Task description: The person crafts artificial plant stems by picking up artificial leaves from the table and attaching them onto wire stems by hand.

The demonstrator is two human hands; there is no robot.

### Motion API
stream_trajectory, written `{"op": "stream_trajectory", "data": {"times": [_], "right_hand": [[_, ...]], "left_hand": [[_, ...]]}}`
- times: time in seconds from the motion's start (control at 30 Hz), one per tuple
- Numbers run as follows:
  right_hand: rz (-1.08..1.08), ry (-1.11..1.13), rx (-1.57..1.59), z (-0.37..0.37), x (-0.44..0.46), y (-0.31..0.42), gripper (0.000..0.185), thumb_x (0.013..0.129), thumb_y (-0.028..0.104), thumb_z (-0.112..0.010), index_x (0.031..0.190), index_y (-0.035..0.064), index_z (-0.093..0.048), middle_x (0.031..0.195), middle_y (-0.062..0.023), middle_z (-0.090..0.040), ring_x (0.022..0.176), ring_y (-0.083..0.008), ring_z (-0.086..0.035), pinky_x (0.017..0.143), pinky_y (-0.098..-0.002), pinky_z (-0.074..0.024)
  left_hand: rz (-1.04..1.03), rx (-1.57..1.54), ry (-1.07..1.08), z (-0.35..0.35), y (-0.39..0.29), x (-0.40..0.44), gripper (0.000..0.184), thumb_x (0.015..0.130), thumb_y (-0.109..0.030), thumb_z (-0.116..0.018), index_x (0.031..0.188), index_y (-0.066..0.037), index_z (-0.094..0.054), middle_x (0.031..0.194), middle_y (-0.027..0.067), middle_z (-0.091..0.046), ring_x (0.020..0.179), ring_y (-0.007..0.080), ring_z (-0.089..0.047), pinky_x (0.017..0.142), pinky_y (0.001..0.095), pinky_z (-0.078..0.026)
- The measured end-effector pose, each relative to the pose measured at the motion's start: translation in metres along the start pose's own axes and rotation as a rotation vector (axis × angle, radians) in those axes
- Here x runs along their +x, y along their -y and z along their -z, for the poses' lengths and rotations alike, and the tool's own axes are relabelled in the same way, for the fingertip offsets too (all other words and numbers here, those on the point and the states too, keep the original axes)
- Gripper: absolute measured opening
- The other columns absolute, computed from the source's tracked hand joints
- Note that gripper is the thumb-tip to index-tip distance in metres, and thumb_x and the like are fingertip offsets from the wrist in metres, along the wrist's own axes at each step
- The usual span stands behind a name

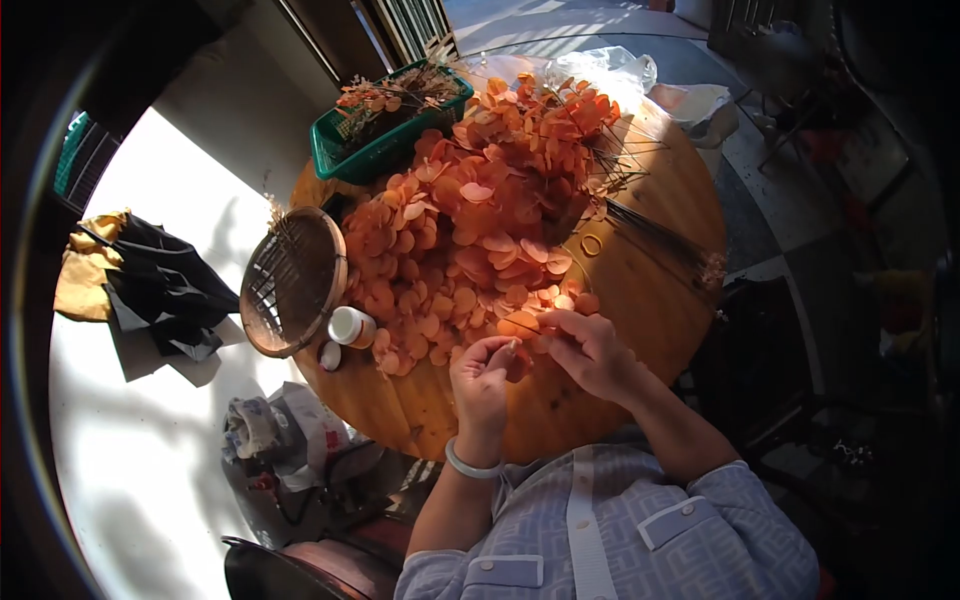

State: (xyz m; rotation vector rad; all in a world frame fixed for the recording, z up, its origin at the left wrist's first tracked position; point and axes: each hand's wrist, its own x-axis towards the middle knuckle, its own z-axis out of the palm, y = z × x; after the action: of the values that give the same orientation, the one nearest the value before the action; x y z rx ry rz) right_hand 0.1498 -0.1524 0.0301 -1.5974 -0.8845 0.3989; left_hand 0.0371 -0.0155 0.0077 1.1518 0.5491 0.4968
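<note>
Closely, both hands are brought together over the near edge of the table (410, 415), where a single orange petal (516, 321) and its thin dark stem (531, 330) are held just above the heap (430, 240), presumably so that fine work can be kept in plain sight. By the right hand (590, 350) the stem appears to be pinched between thumb and fingertips, a grip suited to something so slender. The fingers of the left hand (482, 385) are curled towards the thumb just beside the petal; whether anything is clamped there cannot be told. By the bulk of the heap the middle of the table is taken up, probably so that it lies within reach of either hand. At the far right, bare stems (650, 233) are pointed outward, perhaps so that the petals are not crushed. A small ring (592, 245) is laid beside them. On the left, a jar (352, 327) is left uncapped, its lid (331, 356) set next to it, seemingly for ready access; its contents cannot be seen. Beyond it a round tray (333, 300) is tilted at the table's edge, and at the far left dried sprigs are gathered in a green basket (365, 160).
</note>
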Motion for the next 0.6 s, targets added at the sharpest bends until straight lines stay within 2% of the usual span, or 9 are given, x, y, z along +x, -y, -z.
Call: {"op": "stream_trajectory", "data": {"times": [0.07, 0.17, 0.37, 0.5, 0.57, 0.6], "right_hand": [[0.172, -0.051, -0.144, 0.005, -0.009, -0.003, 0.009, 0.092, 0.005, -0.066, 0.100, 0.0015, -0.068, 0.075, -0.0088, -0.066, 0.067, -0.0155, -0.063, 0.061, -0.0278, -0.0453], [0.246, 0.002, -0.272, 0.011, -0.021, 0.005, 0.015, 0.088, 0.003, -0.066, 0.103, 0.0025, -0.068, 0.078, -0.0126, -0.067, 0.071, -0.0267, -0.066, 0.063, -0.0333, -0.0491], [0.176, -0.070, -0.335, 0.000, -0.023, -0.010, 0.019, 0.085, 0.004, -0.066, 0.104, 0.0060, -0.069, 0.086, -0.0129, -0.069, 0.078, -0.0319, -0.068, 0.069, -0.0408, -0.0547], [0.160, -0.053, -0.373, -0.004, -0.024, -0.011, 0.019, 0.086, 0.005, -0.065, 0.104, 0.0055, -0.069, 0.087, -0.0142, -0.070, 0.078, -0.0330, -0.069, 0.068, -0.0409, -0.0553], [0.160, -0.046, -0.408, -0.004, -0.025, -0.007, 0.019, 0.086, 0.006, -0.065, 0.104, 0.0052, -0.068, 0.086, -0.0154, -0.069, 0.078, -0.0344, -0.069, 0.068, -0.0417, -0.0555], [0.178, -0.051, -0.402, -0.005, -0.025, -0.008, 0.018, 0.088, 0.005, -0.064, 0.105, 0.0041, -0.068, 0.084, -0.0150, -0.069, 0.075, -0.0321, -0.069, 0.065, -0.0394, -0.0547]], "left_hand": [[-0.005, -0.065, -0.007, 0.003, 0.004, 0.001, 0.010, 0.096, -0.004, -0.063, 0.099, 0.004, -0.068, 0.079, 0.0092, -0.070, 0.067, 0.0151, -0.066, 0.066, 0.0240, -0.050], [-0.005, -0.115, -0.024, 0.001, 0.004, 0.002, 0.010, 0.096, -0.005, -0.063, 0.098, 0.004, -0.068, 0.078, 0.0094, -0.070, 0.067, 0.0155, -0.066, 0.065, 0.0238, -0.050], [-0.007, -0.005, -0.001, -0.002, 0.002, 0.000, 0.010, 0.095, -0.004, -0.063, 0.099, 0.004, -0.068, 0.079, 0.0100, -0.071, 0.068, 0.0143, -0.067, 0.066, 0.0244, -0.052], [-0.055, 0.080, -0.029, -0.002, 0.004, -0.003, 0.011, 0.095, -0.005, -0.064, 0.098, 0.004, -0.067, 0.081, 0.0091, -0.072, 0.068, 0.0123, -0.066, 0.067, 0.0243, -0.052], [-0.164, 0.304, -0.068, -0.007, 0.004, -0.008, 0.010, 0.092, -0.006, -0.066, 0.097, 0.003, -0.067, 0.079, 0.0068, -0.071, 0.068, 0.0141, -0.066, 0.069, 0.0266, -0.053], [-0.219, 0.416, -0.088, -0.009, 0.003, -0.010, 0.009, 0.091, -0.006, -0.067, 0.096, 0.002, -0.067, 0.078, 0.0057, -0.070, 0.068, 0.0150, -0.066, 0.070, 0.0277, -0.054]]}}
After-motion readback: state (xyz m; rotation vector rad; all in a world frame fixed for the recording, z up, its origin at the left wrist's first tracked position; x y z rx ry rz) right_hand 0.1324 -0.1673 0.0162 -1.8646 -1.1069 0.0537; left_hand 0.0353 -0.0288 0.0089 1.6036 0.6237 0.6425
